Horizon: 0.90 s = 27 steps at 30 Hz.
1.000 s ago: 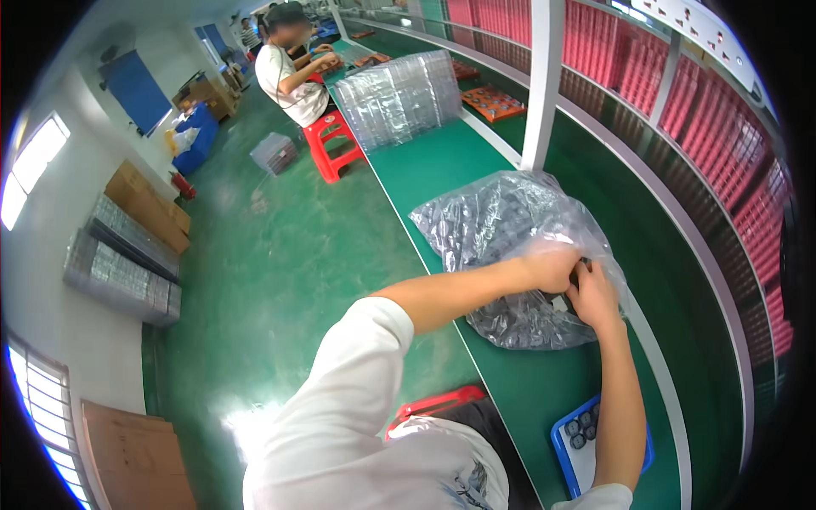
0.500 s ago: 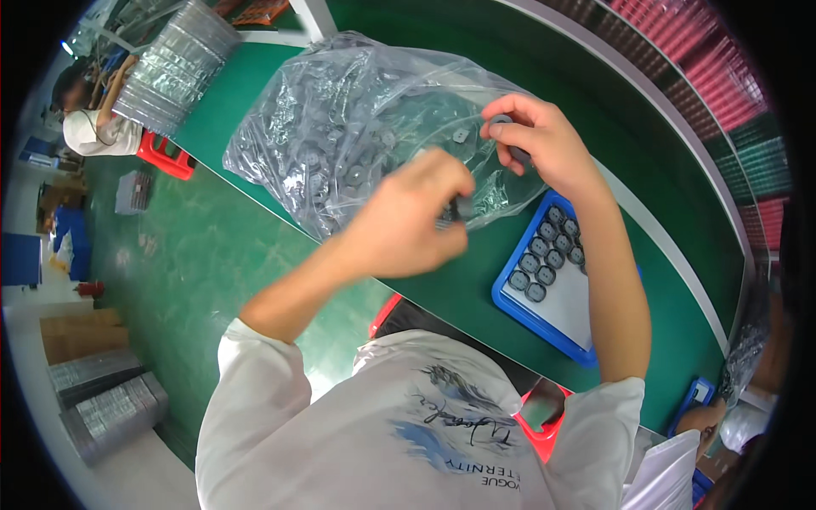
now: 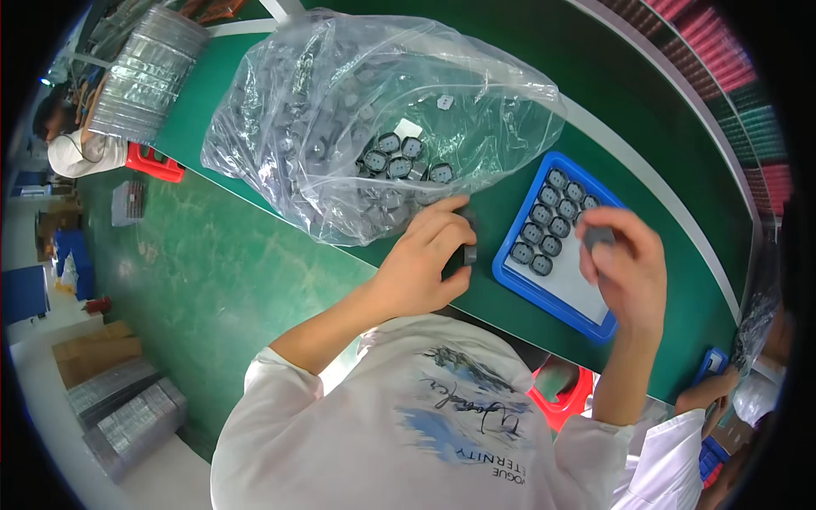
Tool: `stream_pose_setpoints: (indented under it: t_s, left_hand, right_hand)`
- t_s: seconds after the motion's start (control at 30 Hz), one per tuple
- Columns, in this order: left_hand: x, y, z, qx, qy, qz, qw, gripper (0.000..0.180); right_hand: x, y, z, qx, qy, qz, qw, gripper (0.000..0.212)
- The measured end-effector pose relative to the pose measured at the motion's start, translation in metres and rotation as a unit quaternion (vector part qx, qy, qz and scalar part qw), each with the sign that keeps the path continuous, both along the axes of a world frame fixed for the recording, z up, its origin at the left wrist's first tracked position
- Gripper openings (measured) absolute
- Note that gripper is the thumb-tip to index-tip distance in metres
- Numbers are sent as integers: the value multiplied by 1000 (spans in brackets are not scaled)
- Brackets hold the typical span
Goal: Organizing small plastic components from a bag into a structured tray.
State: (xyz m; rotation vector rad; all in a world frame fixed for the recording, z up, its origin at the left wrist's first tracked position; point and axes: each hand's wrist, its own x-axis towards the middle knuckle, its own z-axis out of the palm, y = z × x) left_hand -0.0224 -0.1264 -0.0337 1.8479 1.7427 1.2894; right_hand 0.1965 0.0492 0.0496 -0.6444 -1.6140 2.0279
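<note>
The left hand curls around a dark part just beside the clear bag; the right hand holds a blurred grey part over the blue tray, where similar parts sit in rows.

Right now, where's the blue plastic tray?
In the head view, the tray sits right of centre on the green table, by the clear plastic bag and right hand.

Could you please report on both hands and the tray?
Left hand: gripping dark piece beside clear bag. Right hand: grey part held over blue tray. Tray partly filled.
</note>
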Motion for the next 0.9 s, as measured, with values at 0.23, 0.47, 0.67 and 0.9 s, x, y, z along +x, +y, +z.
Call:
stream_pose_setpoints:
  t_s: [0.23,0.47,0.67,0.9]
  left_hand:
    - [-9,5,12,12,-26,16,999,44]
    - [-5,31,27,62,-13,-62,996,44]
    - [13,68,36,66,10,-112,991,25]
    - [14,72,42,5,11,-98,995,23]
  right_hand:
    - [87,-16,-28,79,-116,-248,959,23]
    - [77,-31,-34,455,-364,-236,777,16]
    - [72,-31,-40,529,-406,-127,734,21]
    - [93,-35,-31,493,-411,-86,762,26]
